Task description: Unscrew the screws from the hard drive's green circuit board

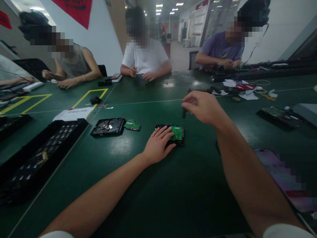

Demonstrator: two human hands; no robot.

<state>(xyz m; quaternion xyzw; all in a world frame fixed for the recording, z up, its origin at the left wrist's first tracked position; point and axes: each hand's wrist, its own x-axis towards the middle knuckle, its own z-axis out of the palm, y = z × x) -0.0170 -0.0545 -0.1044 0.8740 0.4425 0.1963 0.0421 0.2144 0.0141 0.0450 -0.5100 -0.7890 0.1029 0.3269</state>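
A hard drive with its green circuit board [177, 133] facing up lies on the green table. Across its left part my left hand [158, 143] rests flat, fingers stretched out over the board and the thumb along the near edge. My right hand [201, 107] is above the drive's far right corner, its fingers pinched on a dark screwdriver [184, 112] that points down. The thin shaft reaches toward the board's corner; whether the tip touches a screw cannot be made out. To the left lie another hard drive [108, 127], its board off, and a loose green circuit board [132, 125].
A long black tray [37, 158] stands at the left near a paper sheet [73, 114]. On the right are another drive [277, 115], a large phone-like slab [282, 175] and a pile of cables and scraps [242, 87]. Several people sit across the table [148, 181].
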